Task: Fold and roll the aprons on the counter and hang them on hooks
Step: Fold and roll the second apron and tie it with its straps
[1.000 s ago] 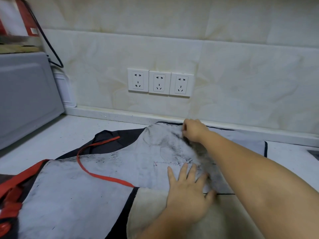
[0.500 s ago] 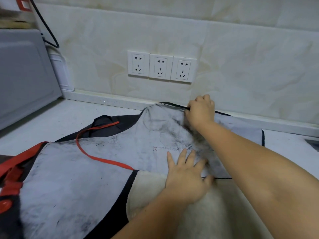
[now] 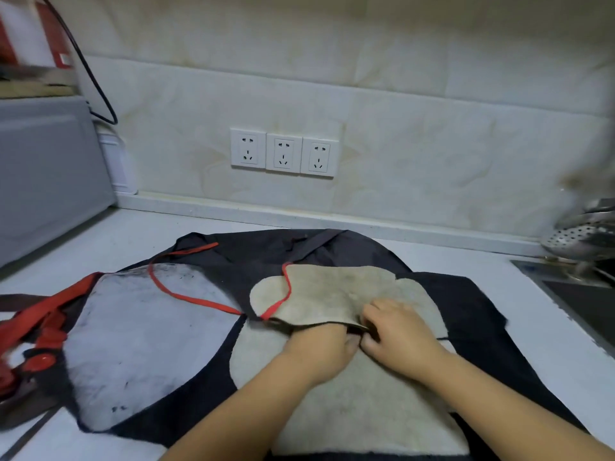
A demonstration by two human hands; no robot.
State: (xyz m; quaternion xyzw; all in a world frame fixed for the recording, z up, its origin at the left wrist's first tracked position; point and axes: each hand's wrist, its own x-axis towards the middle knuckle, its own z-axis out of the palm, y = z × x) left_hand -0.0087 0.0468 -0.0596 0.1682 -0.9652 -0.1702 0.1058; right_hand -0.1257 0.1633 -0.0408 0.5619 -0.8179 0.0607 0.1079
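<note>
Head view: right hand pinches folded apron edge, left hand tucked beneath, fingers hidden (box label blurred).

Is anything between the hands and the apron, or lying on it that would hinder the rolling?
Nothing visible. The left hand has fingers under the folded flap of the apron; the right hand pinches its edge. Only the apron's own red strap lies across the flap.

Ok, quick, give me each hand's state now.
Left hand: fingers hidden under the apron's folded flap; cannot tell.
Right hand: pinching the flap's edge.
</note>
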